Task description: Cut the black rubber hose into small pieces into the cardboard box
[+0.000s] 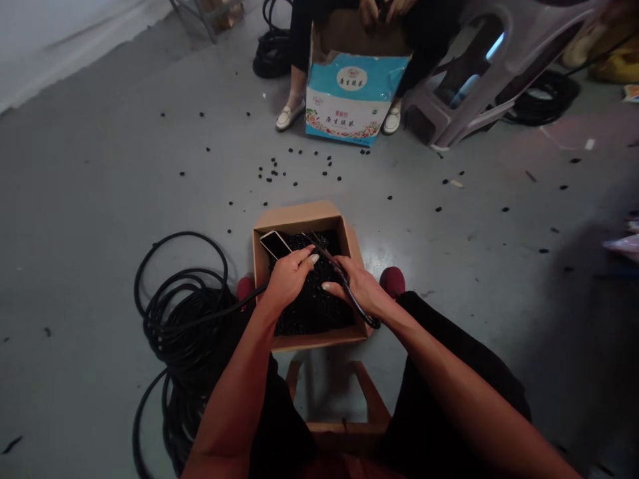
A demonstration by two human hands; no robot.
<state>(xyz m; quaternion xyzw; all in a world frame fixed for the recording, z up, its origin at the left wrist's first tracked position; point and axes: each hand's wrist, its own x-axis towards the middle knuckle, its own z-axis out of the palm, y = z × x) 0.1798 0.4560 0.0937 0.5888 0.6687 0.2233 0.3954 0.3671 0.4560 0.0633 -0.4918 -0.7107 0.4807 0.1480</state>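
Observation:
A cardboard box (307,214) between my knees holds many small black pieces (314,303) and a flat phone-like object (275,245) at its back left. Over the box my left hand (292,274) is closed on a black hose (239,306), which runs left to a large coil (182,326) on the floor. My right hand (357,283) grips dark-handled scissors (344,276), their blades pointing up and left, close to the left fingertips.
Another person sits opposite, behind a blue and white box (349,100). A grey plastic stool (464,86) and further black coils (544,100) stand at the back. Small black bits (273,173) lie scattered on the floor.

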